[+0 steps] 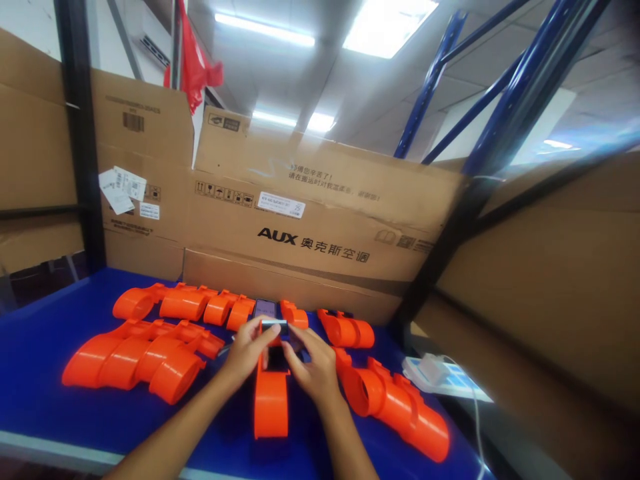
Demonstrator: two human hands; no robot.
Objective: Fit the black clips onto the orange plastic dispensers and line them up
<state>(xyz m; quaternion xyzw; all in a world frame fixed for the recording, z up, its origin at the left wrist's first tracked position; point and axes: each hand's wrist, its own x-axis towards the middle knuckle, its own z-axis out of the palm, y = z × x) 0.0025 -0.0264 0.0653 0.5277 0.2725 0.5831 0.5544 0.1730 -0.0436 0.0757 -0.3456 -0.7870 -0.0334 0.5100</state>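
My left hand (250,348) is closed, its thumb pressed on a small dark flat piece with a pale edge (275,323). My right hand (314,363) grips the other side of that piece, its fingers curled around it. Right below, between my wrists, an orange plastic ring-shaped part (271,407) lies on the blue table (210,433), its upper end reaching up between my hands. A black area (277,360) shows just under the flat piece; I cannot make out what it is. My fingers partly hide how these pieces meet.
More orange ring-shaped parts stand in rows at left (125,360), back left (183,303), back right (347,330) and right (400,403). A phone-like device (265,309) lies behind my hands. A power strip (445,373) with a cable is at right. Cardboard (320,220) walls the back.
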